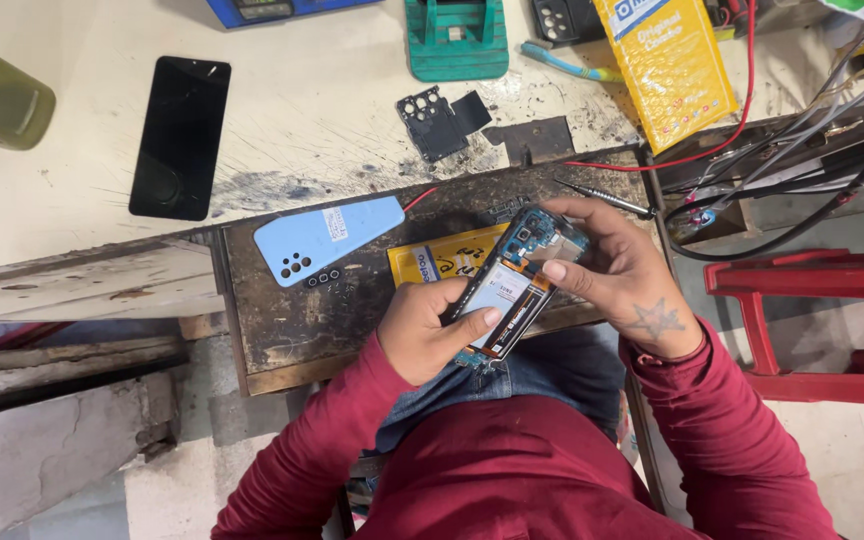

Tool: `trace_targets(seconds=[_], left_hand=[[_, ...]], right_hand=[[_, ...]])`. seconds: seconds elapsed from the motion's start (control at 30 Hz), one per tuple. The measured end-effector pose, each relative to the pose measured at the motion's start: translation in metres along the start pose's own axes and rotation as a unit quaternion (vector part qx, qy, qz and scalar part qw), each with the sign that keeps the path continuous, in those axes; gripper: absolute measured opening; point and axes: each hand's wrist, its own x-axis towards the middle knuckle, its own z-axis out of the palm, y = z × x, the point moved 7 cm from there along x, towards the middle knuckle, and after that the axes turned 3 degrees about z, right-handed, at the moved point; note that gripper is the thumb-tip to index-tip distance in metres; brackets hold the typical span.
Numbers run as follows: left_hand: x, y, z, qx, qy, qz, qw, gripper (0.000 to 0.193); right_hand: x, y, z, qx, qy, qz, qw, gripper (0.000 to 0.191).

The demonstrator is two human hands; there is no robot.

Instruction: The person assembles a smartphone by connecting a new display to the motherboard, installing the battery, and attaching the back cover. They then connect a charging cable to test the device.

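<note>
An opened phone (508, 290), its back removed so the battery and blue circuit board show, is held over the dark work board (282, 315). My left hand (430, 328) grips its lower end with the thumb on the battery. My right hand (624, 272) holds its upper end, fingers curled over the camera area. Left of the hands the light blue back cover (327, 238) lies camera holes down-left. A yellow package (442, 258) lies flat under the phone.
A black screen panel (180, 137) lies on the white table at left. A black inner frame piece (434, 122), a green holder (456, 38), a yellow padded envelope (670, 66), a screwdriver (604, 198) and tangled cables (802, 150) sit behind. A red stool (822, 320) stands at right.
</note>
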Motion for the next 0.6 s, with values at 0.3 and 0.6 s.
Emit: trace_targets(seconds=[0.3,0.6], left_hand=[[0.0,0.007,0.015,-0.077,0.038,0.007,0.996,0.028],[0.008,0.007,0.019,0.008,0.079,-0.014,0.997,0.029]], right_hand=[[-0.004,0.002,0.003,0.003,0.006,-0.031,0.999,0.057],[-0.008,-0.005,0.001,-0.054,0.015,-0.049,0.997,0.056]])
